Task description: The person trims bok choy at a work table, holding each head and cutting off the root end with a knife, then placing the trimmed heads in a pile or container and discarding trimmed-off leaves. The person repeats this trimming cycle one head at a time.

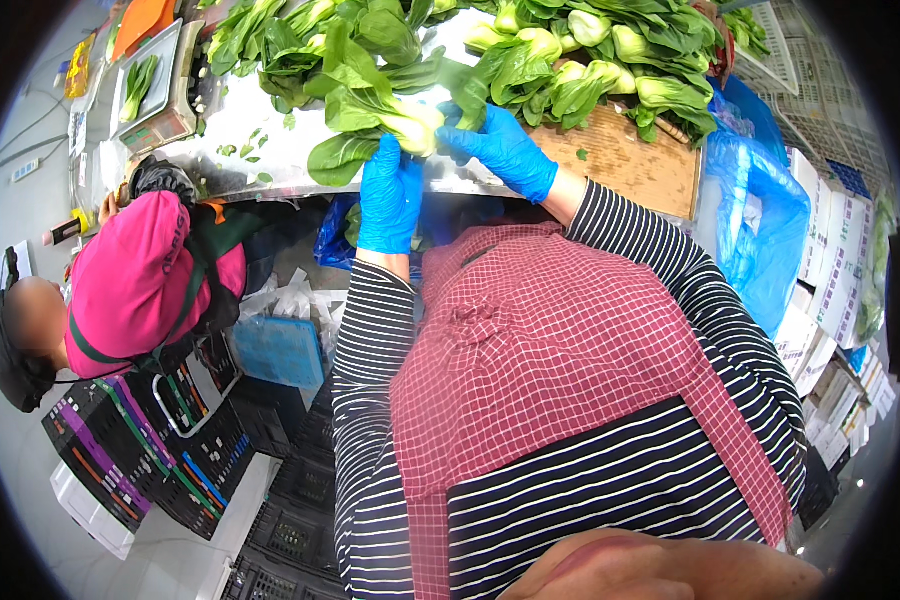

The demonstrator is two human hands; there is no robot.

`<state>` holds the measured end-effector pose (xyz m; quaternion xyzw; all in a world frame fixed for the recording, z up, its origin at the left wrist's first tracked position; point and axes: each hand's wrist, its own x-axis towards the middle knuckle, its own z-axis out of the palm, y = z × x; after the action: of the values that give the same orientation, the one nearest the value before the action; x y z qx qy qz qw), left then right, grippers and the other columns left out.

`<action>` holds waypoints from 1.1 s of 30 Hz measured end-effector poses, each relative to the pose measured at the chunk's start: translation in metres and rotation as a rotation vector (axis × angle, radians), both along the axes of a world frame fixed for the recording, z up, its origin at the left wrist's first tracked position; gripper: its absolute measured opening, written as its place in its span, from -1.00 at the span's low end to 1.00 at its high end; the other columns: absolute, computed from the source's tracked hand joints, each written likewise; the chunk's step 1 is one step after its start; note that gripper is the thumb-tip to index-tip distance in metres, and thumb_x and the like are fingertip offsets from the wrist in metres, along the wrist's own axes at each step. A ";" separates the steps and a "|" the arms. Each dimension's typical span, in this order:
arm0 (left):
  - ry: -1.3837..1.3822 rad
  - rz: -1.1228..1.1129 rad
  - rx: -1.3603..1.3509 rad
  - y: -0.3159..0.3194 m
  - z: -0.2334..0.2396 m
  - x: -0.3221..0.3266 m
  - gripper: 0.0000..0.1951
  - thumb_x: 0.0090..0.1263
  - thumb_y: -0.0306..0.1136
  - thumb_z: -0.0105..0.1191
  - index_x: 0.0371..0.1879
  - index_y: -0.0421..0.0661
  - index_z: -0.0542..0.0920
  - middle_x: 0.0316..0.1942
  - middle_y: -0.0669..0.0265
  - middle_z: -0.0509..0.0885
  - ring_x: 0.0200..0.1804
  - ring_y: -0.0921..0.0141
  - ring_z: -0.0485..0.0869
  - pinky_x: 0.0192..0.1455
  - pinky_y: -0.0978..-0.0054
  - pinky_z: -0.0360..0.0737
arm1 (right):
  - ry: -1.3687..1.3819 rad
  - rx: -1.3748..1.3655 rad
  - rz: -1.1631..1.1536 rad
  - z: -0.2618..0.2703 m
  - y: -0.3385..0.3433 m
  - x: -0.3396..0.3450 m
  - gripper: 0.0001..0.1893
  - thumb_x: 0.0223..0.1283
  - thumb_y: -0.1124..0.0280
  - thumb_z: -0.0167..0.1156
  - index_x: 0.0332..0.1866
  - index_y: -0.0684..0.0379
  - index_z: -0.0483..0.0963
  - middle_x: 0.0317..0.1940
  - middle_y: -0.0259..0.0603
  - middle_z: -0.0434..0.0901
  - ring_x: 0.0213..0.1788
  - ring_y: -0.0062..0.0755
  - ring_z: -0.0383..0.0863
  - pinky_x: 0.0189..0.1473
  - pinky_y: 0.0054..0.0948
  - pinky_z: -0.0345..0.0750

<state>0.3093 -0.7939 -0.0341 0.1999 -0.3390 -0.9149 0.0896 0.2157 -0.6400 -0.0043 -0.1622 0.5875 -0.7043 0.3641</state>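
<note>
A head of bok choy (412, 124) with a pale, thick base and broad green leaves is held over the metal worktop (300, 150). My left hand (391, 199), in a blue disposable glove, grips it from below with the thumb against the base. My right hand (506, 154), gloved the same way, pinches a blurred bok choy leaf (466, 94) beside that base. Whether this leaf is still joined to the head cannot be made out. Behind and to the right lies a pile of bok choy (600, 60), partly over a wooden board (615, 165).
At left, a kitchen scale (154, 90) carries bok choy. A co-worker in a pink top (142, 277) stands close to the left. A blue plastic bag (754, 217) lines a container at right, near stacked cartons (836, 262). Black crates (300, 502) stand on the floor.
</note>
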 end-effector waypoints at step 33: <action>0.087 -0.027 0.293 0.002 0.018 0.035 -0.09 0.39 0.26 -0.02 0.53 -0.21 0.13 0.53 -0.04 0.21 0.55 0.05 0.21 0.55 0.07 0.18 | -0.247 0.021 0.042 -0.021 -0.010 0.037 -0.66 0.24 0.41 0.36 0.08 0.29 0.57 -0.21 -0.26 0.70 -0.30 -0.58 0.65 -0.21 -0.55 0.62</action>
<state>0.3448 -0.7916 -0.0165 0.1666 -0.2002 -0.9635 0.0619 0.2529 -0.6503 -0.0248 -0.0828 0.5422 -0.7047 0.4500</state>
